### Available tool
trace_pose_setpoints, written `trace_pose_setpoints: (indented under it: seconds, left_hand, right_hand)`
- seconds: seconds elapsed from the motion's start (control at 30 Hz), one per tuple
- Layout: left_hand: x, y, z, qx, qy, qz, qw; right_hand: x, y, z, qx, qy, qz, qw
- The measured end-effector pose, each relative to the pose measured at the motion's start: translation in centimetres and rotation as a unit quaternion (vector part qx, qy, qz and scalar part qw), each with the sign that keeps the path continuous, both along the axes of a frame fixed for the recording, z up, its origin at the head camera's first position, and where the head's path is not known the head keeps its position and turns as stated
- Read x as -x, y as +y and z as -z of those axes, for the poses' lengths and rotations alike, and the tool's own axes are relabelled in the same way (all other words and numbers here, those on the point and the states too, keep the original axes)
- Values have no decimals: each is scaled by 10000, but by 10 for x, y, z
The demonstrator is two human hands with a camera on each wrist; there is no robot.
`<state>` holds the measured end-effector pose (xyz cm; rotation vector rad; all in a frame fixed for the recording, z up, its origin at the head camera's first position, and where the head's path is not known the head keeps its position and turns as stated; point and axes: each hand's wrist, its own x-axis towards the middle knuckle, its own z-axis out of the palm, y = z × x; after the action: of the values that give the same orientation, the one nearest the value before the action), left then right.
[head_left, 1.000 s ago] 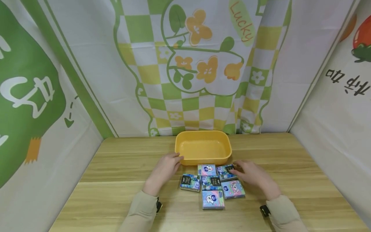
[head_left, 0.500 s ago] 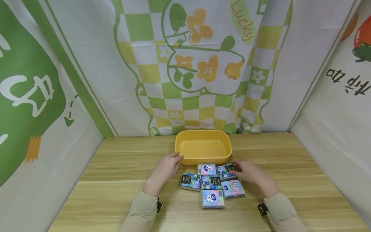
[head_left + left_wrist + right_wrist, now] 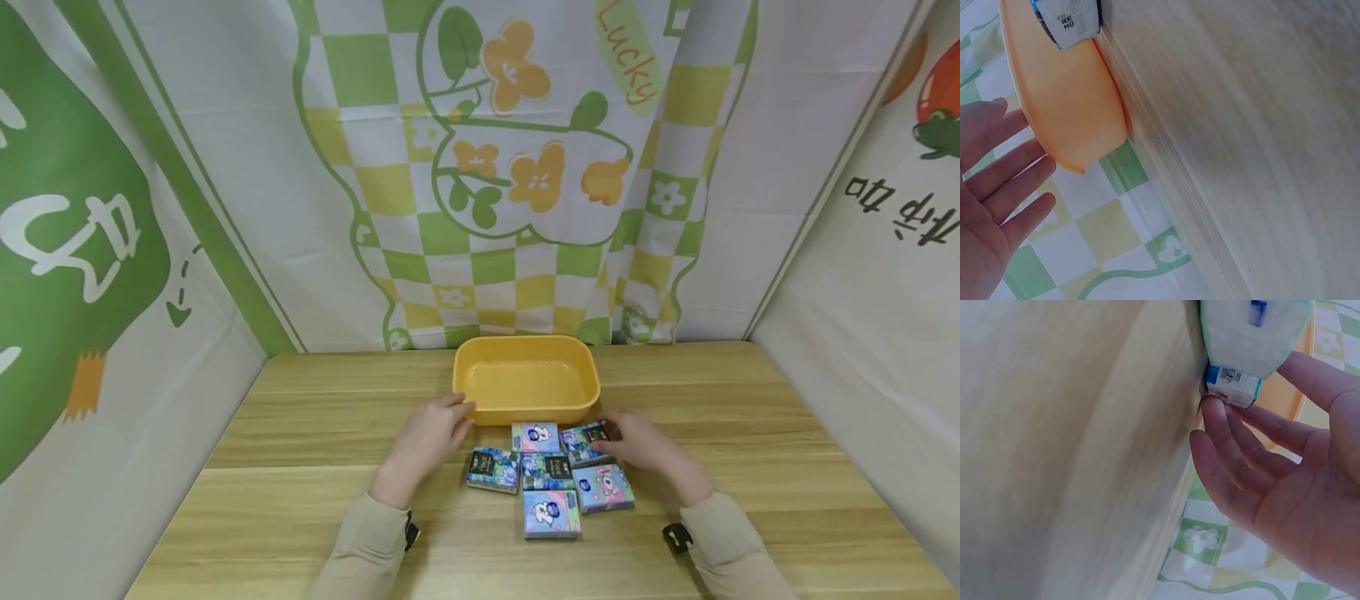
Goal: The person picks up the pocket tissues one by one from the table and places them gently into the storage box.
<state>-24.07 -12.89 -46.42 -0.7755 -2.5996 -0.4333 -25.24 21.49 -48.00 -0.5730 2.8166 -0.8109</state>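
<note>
My left hand [image 3: 427, 437] has its fingertips at the left front corner of a yellow plastic basin [image 3: 525, 416]. In the left wrist view the fingers are spread and fairly straight, touching the basin's rim [image 3: 1035, 134]. My right hand [image 3: 641, 443] grips the right end of a dark blue floral tissue pack [image 3: 581, 446], thumb on the near side and fingers at the far side. From the right wrist, fingertips meet that pack's end [image 3: 1235, 385]; a nearer pack [image 3: 1257, 331] partly hides the thumb. Both hands are low over the table.
Several tissue packs lie flat in front of the basin: a pale one [image 3: 536, 437], two floral ones [image 3: 492, 471] [image 3: 546, 472], a pink one [image 3: 602, 487] and a blue-pink one [image 3: 551, 514]. A patterned curtain [image 3: 517, 275] hangs behind the wooden table [image 3: 315, 433].
My right wrist has shifted slightly to the left, its fingers staying at the floral tissue pack. The left hand, the basin and the packs have stayed put.
</note>
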Motion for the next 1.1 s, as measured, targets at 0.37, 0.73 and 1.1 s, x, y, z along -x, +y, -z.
trace_pose_setpoints:
  seconds: [0.37, 0.73, 1.1]
  left_hand:
    - [-2, 0, -2, 20, -115, -31, 9999]
    - [-2, 0, -1, 48, -130, -75, 9999]
    - [-2, 0, 0, 48, -60, -75, 9999]
  right_hand:
    - [5, 0, 3, 118, -287, 143, 9994]
    - [9, -3, -2, 90, -775, 482, 9958]
    - [10, -7, -5, 298, -1185, 970, 9878]
